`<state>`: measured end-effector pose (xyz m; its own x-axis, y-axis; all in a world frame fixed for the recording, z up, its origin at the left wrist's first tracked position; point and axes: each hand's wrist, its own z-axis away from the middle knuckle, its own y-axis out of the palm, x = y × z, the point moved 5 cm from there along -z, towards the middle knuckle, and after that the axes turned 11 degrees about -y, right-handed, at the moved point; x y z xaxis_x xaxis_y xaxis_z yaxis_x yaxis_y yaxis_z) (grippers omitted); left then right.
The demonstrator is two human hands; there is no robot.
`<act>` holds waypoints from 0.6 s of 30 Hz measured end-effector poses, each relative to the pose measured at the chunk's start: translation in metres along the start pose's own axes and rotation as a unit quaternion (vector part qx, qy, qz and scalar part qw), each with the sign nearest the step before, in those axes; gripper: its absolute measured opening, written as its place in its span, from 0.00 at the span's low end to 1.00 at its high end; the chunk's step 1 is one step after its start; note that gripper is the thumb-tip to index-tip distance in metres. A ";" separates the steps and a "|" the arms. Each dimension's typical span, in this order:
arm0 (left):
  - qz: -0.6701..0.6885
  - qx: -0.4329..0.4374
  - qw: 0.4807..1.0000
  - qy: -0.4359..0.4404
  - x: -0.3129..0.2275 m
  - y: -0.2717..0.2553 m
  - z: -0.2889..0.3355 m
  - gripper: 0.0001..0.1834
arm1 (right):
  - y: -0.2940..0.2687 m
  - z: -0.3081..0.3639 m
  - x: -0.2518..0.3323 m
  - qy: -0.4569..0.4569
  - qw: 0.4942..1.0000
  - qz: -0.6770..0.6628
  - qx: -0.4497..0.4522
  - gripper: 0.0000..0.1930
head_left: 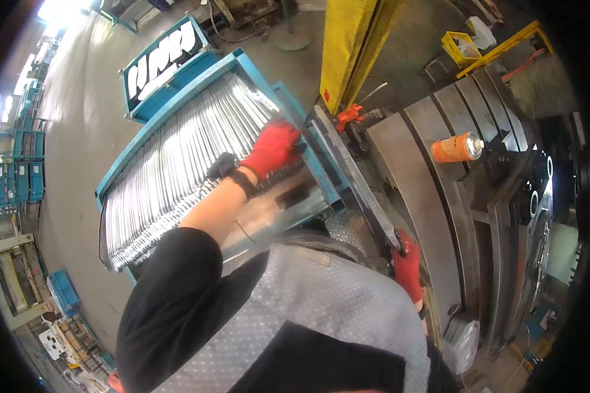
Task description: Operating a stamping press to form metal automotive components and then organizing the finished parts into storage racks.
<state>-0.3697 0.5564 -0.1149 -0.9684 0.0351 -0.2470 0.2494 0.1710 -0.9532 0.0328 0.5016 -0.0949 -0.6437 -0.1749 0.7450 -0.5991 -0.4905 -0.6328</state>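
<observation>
My left hand [273, 147], in a red glove, reaches over the right end of a blue metal bin [246, 65]. Its fingers are curled down at the edge of a long row of shiny metal strips [177, 150] packed side by side in the bin. What they grip is hidden under the glove. Low on the right, my right hand [408, 267], also red-gloved, closes around the near end of a long grey metal strip [357, 177]. That strip slants away from me between the bin and the machine.
An orange spray can [457, 148] lies on the slotted steel machine bed [419, 170] to my right. A yellow post [351, 52] rises beyond it, beside an orange clamp-like piece [349, 116]. Behind the bin stands another blue bin [160, 65] with white pieces.
</observation>
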 end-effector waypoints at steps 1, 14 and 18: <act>0.001 0.001 1.000 0.003 -0.001 -0.001 -0.001 0.14 | 0.000 0.005 -0.004 0.005 0.999 0.033 -0.007 0.25; 0.025 0.009 0.999 0.023 -0.002 -0.011 0.009 0.20 | -0.010 -0.007 -0.004 -0.007 0.999 -0.040 -0.005 0.19; 0.025 -0.077 0.997 -0.012 -0.027 -0.027 0.019 0.23 | -0.007 0.000 -0.055 0.017 0.982 -0.188 -0.019 0.20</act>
<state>-0.3500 0.5321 -0.0861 -0.9536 0.0238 -0.3003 0.2919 0.3185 -0.9018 0.0726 0.5148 -0.1312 -0.3884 0.0405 0.9206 -0.8143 -0.4826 -0.3224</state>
